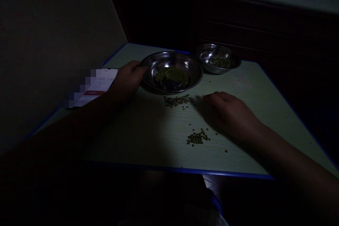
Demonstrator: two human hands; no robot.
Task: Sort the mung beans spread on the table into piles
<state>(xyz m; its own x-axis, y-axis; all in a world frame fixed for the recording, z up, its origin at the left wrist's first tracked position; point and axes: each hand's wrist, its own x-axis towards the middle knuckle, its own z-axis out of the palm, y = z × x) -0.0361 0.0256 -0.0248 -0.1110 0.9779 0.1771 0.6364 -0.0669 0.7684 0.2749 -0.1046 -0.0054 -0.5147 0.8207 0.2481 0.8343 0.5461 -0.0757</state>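
Observation:
My left hand (pixel 129 77) is closed on the left rim of a shiny steel bowl (pixel 148 82), which holds a heap of small green beans (pixel 172 75). Just in front of this bowl lies a loose pile of mixed beans (pixel 176 101) on the table. Right of that pile my right hand (pixel 225 107) is low over the tabletop, its fingers pinched together. A thin, dim line runs from the fingertips toward the pile; what it is cannot be made out. Nearer to me is another small cluster of beans (pixel 197 137), with a few strays around it.
Behind and to the right stands a second steel bowl (pixel 217 70) with darker bits in it. A phone (pixel 102 81) with a lit screen lies left of my left hand. The pale table (pixel 132 141) has a blue edge, and a wall rises at its left. The room is dark.

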